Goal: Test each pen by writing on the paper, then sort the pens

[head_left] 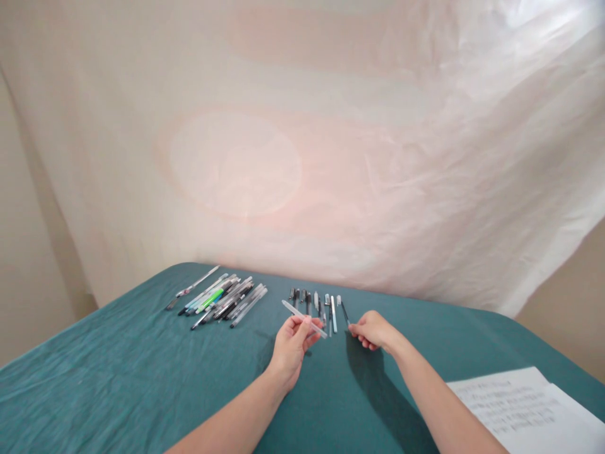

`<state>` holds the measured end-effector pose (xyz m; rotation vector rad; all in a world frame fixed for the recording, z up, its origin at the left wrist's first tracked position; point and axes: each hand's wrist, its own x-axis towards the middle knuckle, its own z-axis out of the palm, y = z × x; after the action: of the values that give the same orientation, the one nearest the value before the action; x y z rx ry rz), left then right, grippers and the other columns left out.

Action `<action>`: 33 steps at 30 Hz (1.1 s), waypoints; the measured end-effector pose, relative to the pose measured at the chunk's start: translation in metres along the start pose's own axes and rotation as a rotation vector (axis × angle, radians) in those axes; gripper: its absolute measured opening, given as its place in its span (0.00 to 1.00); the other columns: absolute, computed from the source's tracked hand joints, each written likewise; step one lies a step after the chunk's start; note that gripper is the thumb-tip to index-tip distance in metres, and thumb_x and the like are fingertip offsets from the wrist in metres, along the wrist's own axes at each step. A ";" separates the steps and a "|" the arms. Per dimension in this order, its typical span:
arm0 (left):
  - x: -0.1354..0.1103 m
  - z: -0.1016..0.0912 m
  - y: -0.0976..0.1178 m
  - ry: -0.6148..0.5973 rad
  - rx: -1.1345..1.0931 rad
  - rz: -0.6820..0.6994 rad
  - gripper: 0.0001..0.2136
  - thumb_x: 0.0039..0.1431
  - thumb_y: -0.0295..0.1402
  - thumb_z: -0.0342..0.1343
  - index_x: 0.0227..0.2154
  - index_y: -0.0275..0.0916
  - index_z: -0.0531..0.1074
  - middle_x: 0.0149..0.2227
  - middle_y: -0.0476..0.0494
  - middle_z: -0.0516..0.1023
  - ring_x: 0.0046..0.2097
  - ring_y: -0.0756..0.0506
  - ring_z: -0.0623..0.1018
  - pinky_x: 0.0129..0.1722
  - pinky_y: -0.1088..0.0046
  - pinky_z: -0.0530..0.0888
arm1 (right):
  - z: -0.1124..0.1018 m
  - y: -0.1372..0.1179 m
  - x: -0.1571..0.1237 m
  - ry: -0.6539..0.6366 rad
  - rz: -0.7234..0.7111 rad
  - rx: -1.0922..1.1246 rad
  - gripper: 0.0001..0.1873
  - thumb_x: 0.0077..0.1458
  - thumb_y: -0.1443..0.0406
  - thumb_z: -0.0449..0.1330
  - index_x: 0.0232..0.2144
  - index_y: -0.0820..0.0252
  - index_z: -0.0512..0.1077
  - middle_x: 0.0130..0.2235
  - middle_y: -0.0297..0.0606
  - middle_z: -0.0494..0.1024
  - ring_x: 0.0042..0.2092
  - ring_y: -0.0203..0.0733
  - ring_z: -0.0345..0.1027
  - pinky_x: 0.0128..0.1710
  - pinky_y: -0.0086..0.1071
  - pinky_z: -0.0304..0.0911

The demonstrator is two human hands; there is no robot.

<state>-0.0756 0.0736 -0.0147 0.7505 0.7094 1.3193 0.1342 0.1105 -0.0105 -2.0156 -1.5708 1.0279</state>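
Between the thumb and fingers of my left hand [292, 350] is a translucent pen barrel [302, 317], slanting down to the right above the cloth. My right hand [373, 331] pinches the lower end of a thin dark pen refill [345, 313], which points up and away from me. A small clear pen cap [339, 301] lies by the refill's far end. Left of it is a row of pen parts, among them a pale slim barrel [333, 314] and several caps and dark refills, partly hidden behind my left hand and the barrel.
A pile of pens [231, 299], one bright green [209, 300], lies on the left of the green-covered table [142, 378]. Sheets of paper with writing [510, 403] rest at the right front. A pale cloth [302, 157] hangs behind the table.
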 end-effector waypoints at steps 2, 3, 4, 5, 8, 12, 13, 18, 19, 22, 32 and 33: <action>0.000 0.001 0.001 -0.012 0.002 0.002 0.12 0.47 0.38 0.60 0.28 0.35 0.66 0.34 0.42 0.76 0.36 0.49 0.76 0.37 0.74 0.72 | -0.003 -0.001 0.002 0.026 -0.030 -0.008 0.14 0.44 0.60 0.57 0.15 0.63 0.68 0.11 0.31 0.64 0.13 0.30 0.56 0.12 0.24 0.51; 0.000 0.001 0.001 -0.015 0.004 0.002 0.12 0.47 0.38 0.59 0.28 0.35 0.65 0.34 0.42 0.76 0.36 0.49 0.76 0.36 0.74 0.72 | -0.004 -0.001 0.003 0.046 -0.054 -0.011 0.14 0.45 0.60 0.56 0.16 0.64 0.69 0.12 0.31 0.64 0.13 0.30 0.55 0.12 0.23 0.50; 0.000 0.001 0.001 -0.016 0.006 0.000 0.12 0.47 0.38 0.59 0.28 0.35 0.65 0.33 0.42 0.76 0.35 0.49 0.76 0.36 0.74 0.72 | -0.006 -0.001 0.004 0.066 -0.083 -0.013 0.13 0.46 0.60 0.55 0.17 0.64 0.69 0.12 0.30 0.64 0.13 0.29 0.55 0.13 0.23 0.50; -0.001 0.002 0.002 -0.017 0.009 -0.001 0.12 0.47 0.37 0.59 0.28 0.35 0.65 0.33 0.42 0.76 0.35 0.49 0.76 0.36 0.74 0.72 | -0.008 -0.002 0.006 0.086 -0.114 -0.014 0.13 0.47 0.61 0.54 0.19 0.64 0.70 0.13 0.30 0.64 0.14 0.29 0.55 0.13 0.23 0.50; -0.001 0.003 0.002 -0.024 0.016 -0.002 0.12 0.48 0.38 0.59 0.28 0.35 0.65 0.33 0.42 0.76 0.35 0.49 0.76 0.36 0.74 0.72 | -0.009 -0.006 0.016 0.127 -0.186 -0.018 0.12 0.50 0.63 0.52 0.26 0.65 0.72 0.16 0.30 0.66 0.16 0.29 0.58 0.16 0.22 0.53; -0.002 0.002 0.002 -0.023 0.036 -0.005 0.12 0.48 0.38 0.58 0.28 0.35 0.65 0.33 0.41 0.76 0.36 0.48 0.76 0.36 0.74 0.72 | -0.003 -0.012 0.038 0.210 -0.224 -0.037 0.15 0.53 0.69 0.46 0.37 0.68 0.70 0.24 0.37 0.73 0.22 0.31 0.65 0.22 0.23 0.59; -0.002 0.002 0.002 -0.021 0.043 -0.005 0.12 0.48 0.39 0.58 0.28 0.35 0.65 0.33 0.41 0.76 0.36 0.48 0.76 0.35 0.74 0.72 | -0.002 -0.013 0.043 0.244 -0.235 -0.050 0.16 0.53 0.70 0.45 0.39 0.69 0.69 0.27 0.39 0.74 0.24 0.32 0.67 0.23 0.23 0.60; -0.001 0.002 0.000 -0.033 0.105 -0.011 0.14 0.47 0.41 0.58 0.30 0.36 0.65 0.31 0.42 0.76 0.36 0.46 0.76 0.30 0.75 0.72 | 0.006 -0.014 0.057 0.413 -0.335 -0.157 0.17 0.54 0.70 0.46 0.45 0.66 0.65 0.35 0.42 0.74 0.30 0.34 0.68 0.31 0.25 0.60; -0.001 0.002 0.000 -0.031 0.121 -0.012 0.14 0.47 0.41 0.57 0.30 0.36 0.66 0.31 0.43 0.76 0.35 0.47 0.76 0.29 0.76 0.71 | 0.007 -0.014 0.057 0.430 -0.356 -0.183 0.16 0.54 0.69 0.46 0.44 0.65 0.65 0.34 0.41 0.74 0.31 0.35 0.68 0.32 0.26 0.60; -0.001 0.002 -0.001 -0.022 0.150 -0.010 0.14 0.47 0.42 0.57 0.30 0.36 0.66 0.30 0.43 0.76 0.33 0.47 0.76 0.27 0.77 0.70 | 0.009 -0.010 0.053 0.463 -0.410 -0.264 0.13 0.54 0.68 0.48 0.39 0.62 0.69 0.34 0.40 0.74 0.35 0.38 0.67 0.36 0.28 0.58; -0.001 0.001 -0.001 -0.042 0.176 -0.003 0.14 0.48 0.42 0.56 0.30 0.36 0.65 0.30 0.43 0.75 0.32 0.47 0.76 0.27 0.77 0.70 | 0.011 -0.008 0.042 0.423 -0.515 -0.426 0.14 0.57 0.67 0.46 0.38 0.57 0.72 0.37 0.39 0.71 0.41 0.37 0.65 0.42 0.25 0.54; -0.001 0.001 -0.001 -0.042 0.176 -0.002 0.14 0.48 0.42 0.56 0.30 0.36 0.65 0.30 0.43 0.75 0.32 0.47 0.76 0.27 0.77 0.70 | 0.012 -0.008 0.041 0.415 -0.518 -0.435 0.14 0.57 0.67 0.47 0.37 0.57 0.72 0.37 0.38 0.71 0.41 0.37 0.65 0.42 0.25 0.54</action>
<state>-0.0741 0.0725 -0.0147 0.9163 0.7994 1.2458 0.1239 0.1503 -0.0255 -1.7489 -2.0236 0.0698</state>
